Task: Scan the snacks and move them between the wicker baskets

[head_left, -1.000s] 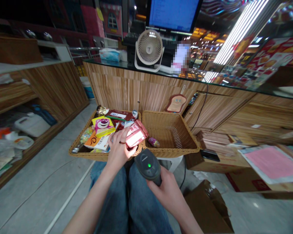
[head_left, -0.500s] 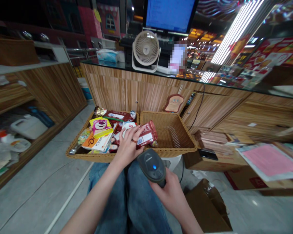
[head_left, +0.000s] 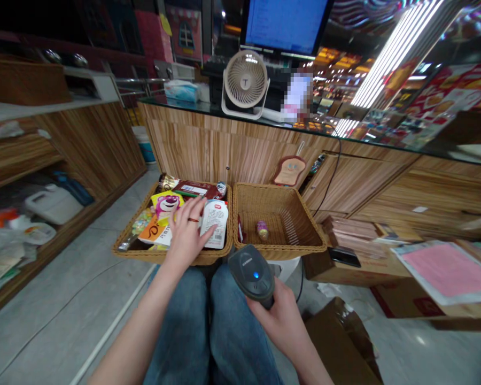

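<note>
My left hand [head_left: 187, 227], a ring on one finger, reaches over the left wicker basket [head_left: 172, 257] with its fingers apart. Its thumb is at a white pouch [head_left: 215, 224] with small print. Around it lie a yellow packet with a pink bear [head_left: 167, 205], an orange and white packet [head_left: 154, 233] and a dark red package [head_left: 196, 189]. My right hand [head_left: 278, 315] is wrapped round a dark barcode scanner [head_left: 251, 274] with a blue light. In the right wicker basket [head_left: 282, 249] are a small purple and gold item [head_left: 262, 230] and a red package by its left wall.
Behind the baskets stands a wooden counter [head_left: 192, 147] with a fan [head_left: 246, 80] and a monitor [head_left: 286, 24]. A black phone [head_left: 344, 256] and cardboard boxes are at the right. An open brown carton [head_left: 340, 342] stands on the floor, lower right.
The dark red package that my left hand held over the baskets' shared edge is out of that hand. My left hand has moved left, over the left basket. The view has shifted slightly.
</note>
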The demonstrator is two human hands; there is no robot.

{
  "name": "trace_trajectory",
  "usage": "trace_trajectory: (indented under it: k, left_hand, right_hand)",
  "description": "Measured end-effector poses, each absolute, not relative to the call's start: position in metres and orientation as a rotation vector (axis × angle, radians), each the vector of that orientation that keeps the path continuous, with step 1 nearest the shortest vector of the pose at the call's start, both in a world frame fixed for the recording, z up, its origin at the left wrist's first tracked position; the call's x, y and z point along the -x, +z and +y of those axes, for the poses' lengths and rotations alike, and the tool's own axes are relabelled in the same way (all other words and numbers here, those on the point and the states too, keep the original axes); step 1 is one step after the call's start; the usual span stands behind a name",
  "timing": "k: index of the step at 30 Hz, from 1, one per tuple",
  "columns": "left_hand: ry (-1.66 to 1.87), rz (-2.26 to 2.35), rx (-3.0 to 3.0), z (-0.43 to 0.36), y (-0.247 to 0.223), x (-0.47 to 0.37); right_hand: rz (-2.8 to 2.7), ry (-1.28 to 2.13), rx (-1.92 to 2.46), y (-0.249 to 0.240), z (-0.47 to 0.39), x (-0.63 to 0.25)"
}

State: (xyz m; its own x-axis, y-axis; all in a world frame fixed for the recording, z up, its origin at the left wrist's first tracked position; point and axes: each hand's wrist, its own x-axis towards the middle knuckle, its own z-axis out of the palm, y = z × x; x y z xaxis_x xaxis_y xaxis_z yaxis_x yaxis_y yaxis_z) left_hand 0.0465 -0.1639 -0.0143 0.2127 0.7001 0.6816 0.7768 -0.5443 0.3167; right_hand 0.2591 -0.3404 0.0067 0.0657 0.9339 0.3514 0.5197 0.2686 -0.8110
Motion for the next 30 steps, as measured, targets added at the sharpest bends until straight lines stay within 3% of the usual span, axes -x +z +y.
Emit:
trace_trajectory:
  k: [8, 22, 25, 30]
  left_hand:
    - [-0.947, -1.956, 2.212, -0.130, 0.002, 0.024]
    - [-0.503, -2.073, 2.292, -0.132, 0.016, 0.030]
    - [-0.607, -2.043, 2.388, -0.144, 0.015, 0.028]
    - [-1.217, -1.814, 2.515, -0.156, 0.003, 0.009]
  right_hand:
    - [-1.615, 0.577, 1.377, 0.009, -0.337, -0.251]
    - [-1.618, 0.576, 1.387, 0.009, -0.338, -0.251]
    - [-1.618, 0.589, 1.370, 0.011, -0.337, -0.249]
    - [-1.600, 0.598, 1.355, 0.012, -0.335, -0.248]
